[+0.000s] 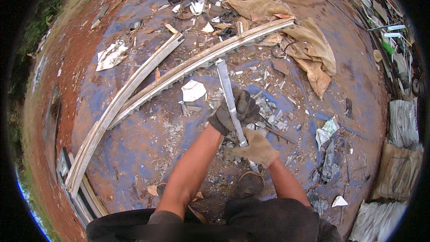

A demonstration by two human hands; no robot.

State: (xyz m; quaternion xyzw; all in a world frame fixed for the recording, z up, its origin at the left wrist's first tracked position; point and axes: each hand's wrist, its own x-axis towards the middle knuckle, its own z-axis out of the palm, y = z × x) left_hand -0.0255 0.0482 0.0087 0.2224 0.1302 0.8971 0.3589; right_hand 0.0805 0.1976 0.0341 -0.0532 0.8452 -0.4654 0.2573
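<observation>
A long, narrow, silver-grey metal strip [230, 94] slants up and away in front of me. My left hand [222, 117], in a dark glove, is closed around its middle, with curled fingers showing on the strip's right side. In a tan glove, my right hand [259, 149] is closed at the strip's near end, its fingertips partly hidden. Broken grey fragments [268, 110] lie on the ground just beyond and to the right of my hands. A thin dark rod [280, 134] lies beside them; whether it touches my left glove I cannot tell.
Two long pale frame strips [130, 80] [201, 58] stretch across the blue, dirt-covered sheet [148, 148]. Brown sacking [313, 58] lies crumpled at the far right. White shards and mixed scrap [197, 8] are heaped at the back. Stuffed sacks [396, 170] line the right edge.
</observation>
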